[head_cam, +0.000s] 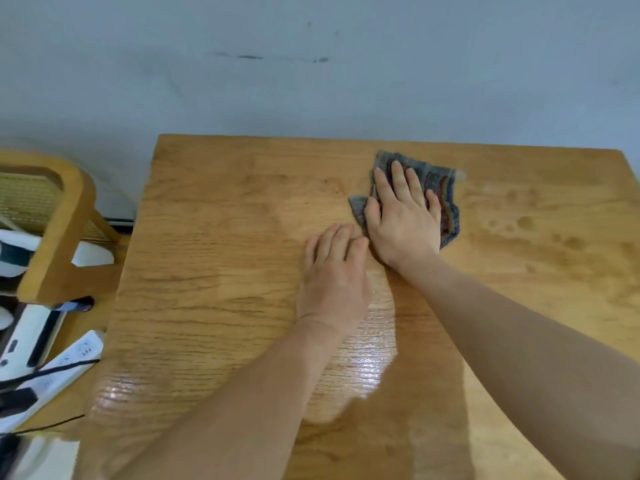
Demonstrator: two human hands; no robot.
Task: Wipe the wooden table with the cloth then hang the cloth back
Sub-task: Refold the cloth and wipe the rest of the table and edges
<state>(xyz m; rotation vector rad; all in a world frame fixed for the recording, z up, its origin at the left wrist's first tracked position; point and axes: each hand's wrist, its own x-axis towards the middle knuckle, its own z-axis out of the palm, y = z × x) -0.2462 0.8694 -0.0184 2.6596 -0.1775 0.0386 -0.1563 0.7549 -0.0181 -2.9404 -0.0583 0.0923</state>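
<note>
The wooden table [214, 271] fills most of the view, its far edge against a pale wall. A grey-blue cloth [440, 188] with dark red stripes lies crumpled on the far right part of the top. My right hand [403, 220] presses flat on the cloth with fingers straight and spread. My left hand [334, 275] rests palm down on the bare wood just left of the right wrist, fingers straight, touching no cloth. Damp blotches show on the wood to the right of the cloth.
A wooden chair [59, 230] with a woven back stands left of the table. Below it lie a white power strip [65, 365] with black cables and other white items. The pale wall [311, 64] rises directly behind the table.
</note>
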